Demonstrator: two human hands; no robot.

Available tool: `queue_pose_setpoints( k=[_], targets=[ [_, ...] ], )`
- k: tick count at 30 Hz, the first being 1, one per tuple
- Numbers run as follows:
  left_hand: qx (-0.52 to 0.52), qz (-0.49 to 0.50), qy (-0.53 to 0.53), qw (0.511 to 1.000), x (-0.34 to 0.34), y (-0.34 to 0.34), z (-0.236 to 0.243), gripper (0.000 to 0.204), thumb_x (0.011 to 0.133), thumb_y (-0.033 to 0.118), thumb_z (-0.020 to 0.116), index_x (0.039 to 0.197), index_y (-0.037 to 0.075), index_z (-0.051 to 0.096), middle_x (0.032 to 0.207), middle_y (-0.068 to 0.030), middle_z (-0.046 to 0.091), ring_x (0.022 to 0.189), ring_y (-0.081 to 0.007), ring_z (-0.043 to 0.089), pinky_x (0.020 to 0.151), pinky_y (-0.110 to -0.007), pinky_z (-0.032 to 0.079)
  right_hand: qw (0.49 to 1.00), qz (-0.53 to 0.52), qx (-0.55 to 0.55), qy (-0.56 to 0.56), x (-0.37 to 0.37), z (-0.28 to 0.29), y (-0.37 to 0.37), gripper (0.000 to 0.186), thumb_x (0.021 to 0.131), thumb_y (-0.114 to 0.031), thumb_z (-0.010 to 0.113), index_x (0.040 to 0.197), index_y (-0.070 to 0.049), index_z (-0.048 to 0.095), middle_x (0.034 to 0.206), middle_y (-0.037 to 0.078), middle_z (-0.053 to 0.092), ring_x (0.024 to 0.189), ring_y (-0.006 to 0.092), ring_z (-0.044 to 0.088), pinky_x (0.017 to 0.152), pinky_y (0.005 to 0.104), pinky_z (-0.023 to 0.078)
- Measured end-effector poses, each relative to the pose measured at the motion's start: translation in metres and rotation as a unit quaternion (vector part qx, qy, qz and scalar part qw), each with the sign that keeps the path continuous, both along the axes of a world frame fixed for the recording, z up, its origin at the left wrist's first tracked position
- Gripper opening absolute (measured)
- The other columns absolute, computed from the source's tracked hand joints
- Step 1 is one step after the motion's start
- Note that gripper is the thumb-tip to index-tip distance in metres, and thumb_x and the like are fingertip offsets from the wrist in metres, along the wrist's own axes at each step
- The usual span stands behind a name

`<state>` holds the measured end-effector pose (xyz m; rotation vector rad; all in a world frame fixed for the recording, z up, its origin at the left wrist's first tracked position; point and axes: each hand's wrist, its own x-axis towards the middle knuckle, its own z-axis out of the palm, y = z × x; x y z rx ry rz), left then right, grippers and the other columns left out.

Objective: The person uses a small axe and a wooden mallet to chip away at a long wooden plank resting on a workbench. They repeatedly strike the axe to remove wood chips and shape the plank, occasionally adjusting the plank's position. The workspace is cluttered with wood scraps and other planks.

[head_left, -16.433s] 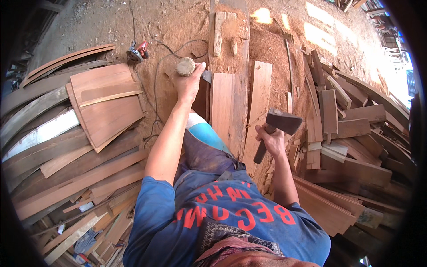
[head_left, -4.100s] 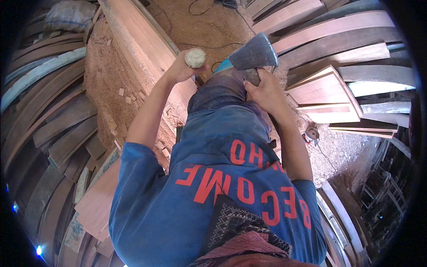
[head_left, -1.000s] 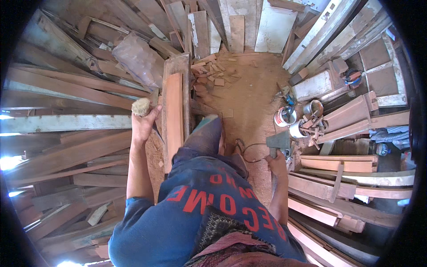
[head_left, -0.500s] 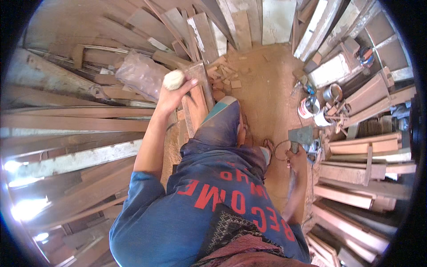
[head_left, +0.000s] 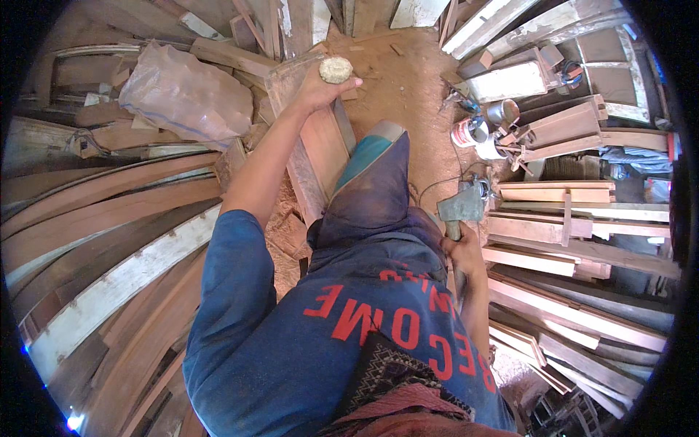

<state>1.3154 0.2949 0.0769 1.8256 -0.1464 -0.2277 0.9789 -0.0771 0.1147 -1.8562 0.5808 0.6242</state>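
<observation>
My left hand (head_left: 314, 95) grips an upright round wooden handle with a pale, battered top (head_left: 336, 70); the tool's lower end is hidden behind my fingers. Under it and beside my raised leg (head_left: 364, 189) lies a long reddish board (head_left: 319, 153) on a weathered beam. Low at my right side, my right hand (head_left: 464, 251) is closed on the haft of an axe with a broad grey head (head_left: 460, 206).
Stacked boards and curved planks (head_left: 109, 269) surround me, more timber (head_left: 553, 240) at right. A crumpled plastic sack (head_left: 186, 95) lies upper left. Buckets (head_left: 468, 131), corded power tools (head_left: 455, 98) and offcuts sit around the sawdust-covered floor (head_left: 386, 80).
Over the last second my left hand with the handled tool has moved up and right, farther along the board. The view has shifted. The axe remains low at my right side.
</observation>
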Motion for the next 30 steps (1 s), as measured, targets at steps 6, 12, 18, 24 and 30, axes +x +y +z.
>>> queue_pose_setpoints(
  k=[6, 12, 18, 24, 30],
  targets=[
    [-0.041, -0.022, 0.032, 0.998, -0.014, 0.007, 0.012, 0.037, 0.083, 0.028, 0.092, 0.101, 0.004, 0.071, 0.095, -0.0016, 0.072, 0.088, -0.0127, 0.066, 0.081, -0.032, 0.056, 0.985, 0.094, -0.138, -0.038, 0.051, 0.036, 0.015, 0.032, 0.084, -0.011, 0.074, 0.112, 0.004, 0.066, 0.088, 0.020, 0.071, 0.087, 0.0292, 0.069, 0.081, 0.0418, 0.054],
    [-0.014, 0.014, 0.008, 1.000, -0.012, 0.012, -0.012, 0.039, 0.083, 0.031, 0.091, 0.104, 0.004, 0.072, 0.097, -0.0023, 0.073, 0.089, -0.0128, 0.066, 0.082, -0.032, 0.056, 0.954, 0.118, -0.160, -0.223, 0.119, 0.093, 0.050, 0.022, 0.091, -0.015, 0.078, 0.100, 0.000, 0.065, 0.071, 0.006, 0.061, 0.060, 0.0149, 0.057, 0.057, 0.0316, 0.045],
    [-0.002, 0.017, 0.026, 1.000, -0.011, 0.018, -0.025, 0.050, 0.080, 0.036, 0.094, 0.110, 0.005, 0.069, 0.108, -0.0040, 0.072, 0.097, -0.0144, 0.066, 0.087, -0.034, 0.056, 0.888, 0.152, -0.177, -0.396, 0.199, 0.166, 0.117, 0.020, 0.094, -0.017, 0.078, 0.090, 0.001, 0.071, 0.069, 0.007, 0.067, 0.060, 0.0129, 0.060, 0.057, 0.0309, 0.050],
    [0.049, -0.022, -0.029, 0.998, -0.012, 0.006, -0.037, 0.051, 0.078, 0.024, 0.093, 0.118, 0.004, 0.067, 0.115, -0.0085, 0.072, 0.104, -0.0208, 0.068, 0.094, -0.037, 0.055, 0.854, 0.276, -0.262, -0.355, 0.248, 0.072, 0.179, 0.019, 0.093, -0.019, 0.068, 0.093, -0.001, 0.072, 0.087, 0.027, 0.071, 0.087, 0.0467, 0.071, 0.078, 0.0528, 0.056],
    [0.077, 0.147, -0.132, 0.977, -0.013, 0.010, -0.008, 0.030, 0.081, 0.018, 0.089, 0.101, 0.005, 0.071, 0.096, -0.0015, 0.072, 0.095, -0.0172, 0.067, 0.086, -0.034, 0.054, 0.886, 0.279, -0.254, -0.270, 0.243, 0.064, 0.155, 0.026, 0.091, -0.020, 0.066, 0.107, 0.002, 0.063, 0.099, 0.030, 0.070, 0.097, 0.0499, 0.067, 0.085, 0.0559, 0.052]
  ],
)
